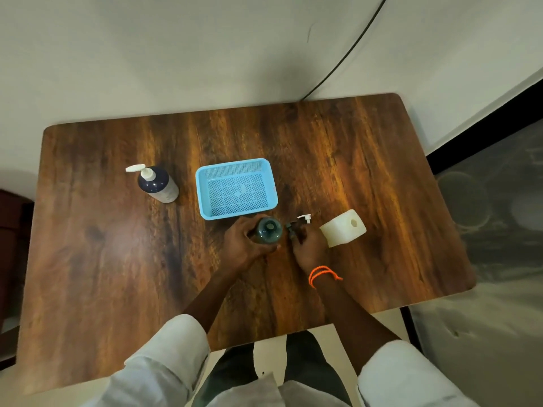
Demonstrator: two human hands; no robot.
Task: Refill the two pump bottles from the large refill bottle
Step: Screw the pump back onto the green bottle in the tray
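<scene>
Early days on this refill. The left hand [249, 239] is wrapped around a small teal pump bottle [269, 230] standing upright on the wooden counter [117, 259], just in front of the blue mesh basket [236, 188], and its neck looks open from above. The right hand [308, 248] is closed on what appears to be that bottle's pump head [299, 223], white nozzle up top and dark collar below, held just beside the bottle. So the first pump seems to be off, or right at the point of coming off.

The second pump bottle [157, 183], dark blue with a white pump, stands well apart at the left, cap on and untouched. The large white refill bottle [343, 229] lies on its side just right of the right hand, spout hole facing up; nobody is holding it.

No liquid level can be read in either bottle. By my read, no pouring has begun: both fills, the second uncapping and both recappings remain.
</scene>
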